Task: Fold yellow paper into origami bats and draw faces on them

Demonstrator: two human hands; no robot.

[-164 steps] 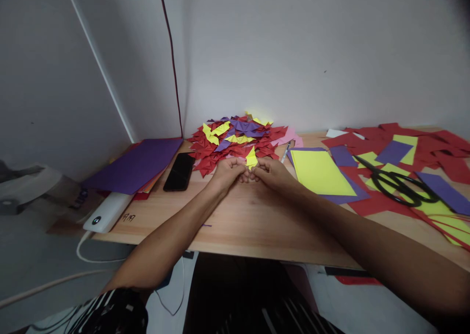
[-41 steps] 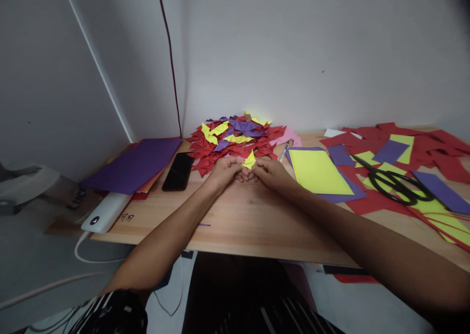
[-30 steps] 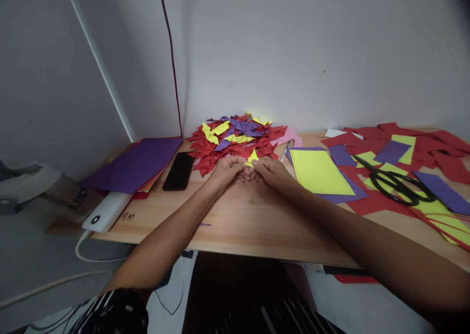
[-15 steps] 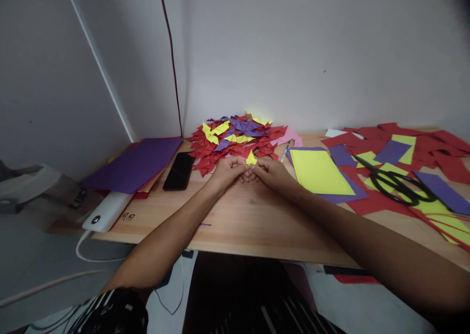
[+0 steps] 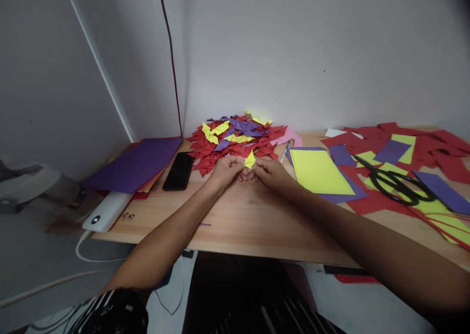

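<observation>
A small piece of folded yellow paper (image 5: 250,159) with a pointed top is pinched between my two hands, above the wooden table (image 5: 253,221). My left hand (image 5: 228,170) grips its left side, fingers curled. On its right side, my right hand (image 5: 270,171) holds it the same way, and the fingertips of both hands nearly meet below. The paper's lower part is hidden by the fingers. Just behind the hands lies a heap of folded paper pieces (image 5: 235,133) in red, purple and yellow.
Left of the hands lie a black phone (image 5: 178,171), purple sheets (image 5: 135,165) and a white power strip (image 5: 107,211). To the right are a yellow paper stack (image 5: 321,172), black-handled scissors (image 5: 400,184) and scattered red paper (image 5: 385,128). A wall (image 5: 293,55) stands behind.
More of the yellow paper shows between the fingers, and the fingertips have shifted slightly around it. Both arms stay nearly in place.
</observation>
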